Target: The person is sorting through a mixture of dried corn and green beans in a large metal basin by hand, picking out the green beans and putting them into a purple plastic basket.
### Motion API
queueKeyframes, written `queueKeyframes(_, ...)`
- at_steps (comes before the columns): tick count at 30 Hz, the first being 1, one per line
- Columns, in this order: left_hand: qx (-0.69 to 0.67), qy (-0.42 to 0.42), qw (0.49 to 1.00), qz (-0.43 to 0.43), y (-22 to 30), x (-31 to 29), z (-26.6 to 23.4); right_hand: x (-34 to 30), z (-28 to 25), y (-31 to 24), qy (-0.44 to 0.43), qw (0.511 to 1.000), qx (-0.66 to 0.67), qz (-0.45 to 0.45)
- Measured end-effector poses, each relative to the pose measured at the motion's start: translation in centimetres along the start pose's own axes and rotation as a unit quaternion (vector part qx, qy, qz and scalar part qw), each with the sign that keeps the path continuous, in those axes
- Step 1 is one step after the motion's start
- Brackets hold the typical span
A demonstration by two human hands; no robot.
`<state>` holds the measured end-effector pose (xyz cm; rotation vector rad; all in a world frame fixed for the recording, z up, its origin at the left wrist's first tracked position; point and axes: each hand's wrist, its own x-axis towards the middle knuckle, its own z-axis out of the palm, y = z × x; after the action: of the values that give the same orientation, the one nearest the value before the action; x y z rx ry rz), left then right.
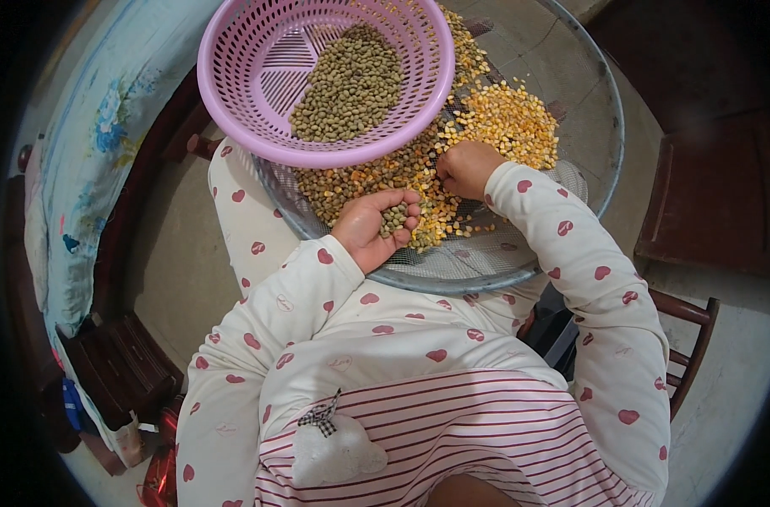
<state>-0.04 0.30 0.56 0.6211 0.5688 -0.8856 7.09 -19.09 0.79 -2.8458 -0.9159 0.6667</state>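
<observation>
My left hand (pixel 364 228) is cupped palm up, fingers curled round a small heap of greenish-brown beans (pixel 393 220). Just to its right, my right hand (pixel 469 169) reaches down to the pile with its fingers bent together; what they pinch, if anything, is hidden. Both hands are over a round mesh sieve (pixel 453 286) on my lap. Yellow corn kernels (pixel 513 118) are heaped on its right side, while a mix of corn and beans (pixel 322 190) covers the near left. A pink plastic basket (pixel 334 158) at the far left of the sieve holds many more greenish-brown beans (pixel 351 89).
A bed or seat with a pale blue flowered cover (pixel 110 118) runs along the left. Dark brown wooden furniture (pixel 710 194) stands at the right, with a wooden chair (pixel 685 313) nearer me. A dark red-brown box-like object (pixel 127 367) is at the lower left.
</observation>
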Motion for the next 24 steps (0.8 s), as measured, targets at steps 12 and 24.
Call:
queueKeyframes(12,-0.089,-0.242,0.966,-0.030,2.9,-3.8,2.2,0.0,-1.0,1.3,0.014,0.922,0.379,-0.076)
queueKeyframes(24,0.088,-0.036,0.923,0.373,6.6,-7.7,4.8,-0.3,0.6,-0.9,-0.019,0.983,0.096,-0.153)
